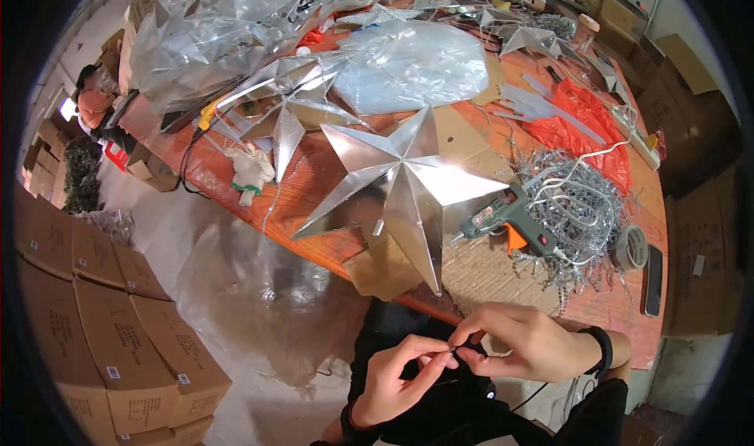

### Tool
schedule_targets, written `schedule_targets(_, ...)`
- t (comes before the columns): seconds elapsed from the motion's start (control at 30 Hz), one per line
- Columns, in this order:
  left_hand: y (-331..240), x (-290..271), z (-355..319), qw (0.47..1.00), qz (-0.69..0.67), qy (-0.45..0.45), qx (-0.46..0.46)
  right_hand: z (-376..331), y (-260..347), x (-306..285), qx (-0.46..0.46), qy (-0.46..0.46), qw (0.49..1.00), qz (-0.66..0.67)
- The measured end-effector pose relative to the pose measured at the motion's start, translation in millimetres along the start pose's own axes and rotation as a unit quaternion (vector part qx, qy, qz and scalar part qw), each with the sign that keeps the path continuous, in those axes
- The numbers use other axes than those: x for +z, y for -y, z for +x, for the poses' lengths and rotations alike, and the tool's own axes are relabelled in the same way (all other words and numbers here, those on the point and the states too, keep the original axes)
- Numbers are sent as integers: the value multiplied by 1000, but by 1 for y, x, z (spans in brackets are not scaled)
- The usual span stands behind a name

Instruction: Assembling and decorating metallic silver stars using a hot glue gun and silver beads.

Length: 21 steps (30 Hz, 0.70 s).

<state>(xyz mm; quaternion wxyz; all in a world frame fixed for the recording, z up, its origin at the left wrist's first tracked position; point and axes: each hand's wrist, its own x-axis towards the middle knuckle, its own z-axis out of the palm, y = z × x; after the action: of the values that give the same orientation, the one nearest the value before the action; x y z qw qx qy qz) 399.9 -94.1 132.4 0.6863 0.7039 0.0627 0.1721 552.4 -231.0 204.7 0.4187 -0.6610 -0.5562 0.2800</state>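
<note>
Fingertips nearly touching, my left hand [400,377] and my right hand [528,342] meet above my lap at the table's front edge. Both are pinched on something small and dark that I cannot make out. Just beyond them a large silver star [399,171] with shiny folded points lies on the table. To its right rests a grey-green glue gun [514,220] with an orange trigger, its nozzle toward the left. Silver tinsel [577,210] is heaped behind and beside the gun. A piece of brown cardboard [495,277] lies under the gun's front.
The orange-red table [330,246] also holds plastic bags [412,65], a red bag [581,124], a white glove [251,169], a tape roll [631,247] and a phone [653,281]. Stacked cartons [118,344] stand at the left. Another person [96,100] sits at the far left.
</note>
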Motion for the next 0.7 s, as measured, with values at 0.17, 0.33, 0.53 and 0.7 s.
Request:
schedule_targets(0.17,1,0,0,1000,0,8,-7,-2,-1,1,-4,7,1000,-8)
schedule_targets(0.33,-1,-2,0,1000,-4,19,-4,0,0,-1,-2,24,1000,-1)
schedule_targets(0.53,1,-2,0,999,-21,23,-10,-1,0,-1,-2,21,1000,2)
schedule_targets(0.7,3,-1,0,999,-24,24,-15,-1,-1,-1,-6,26,1000,1)
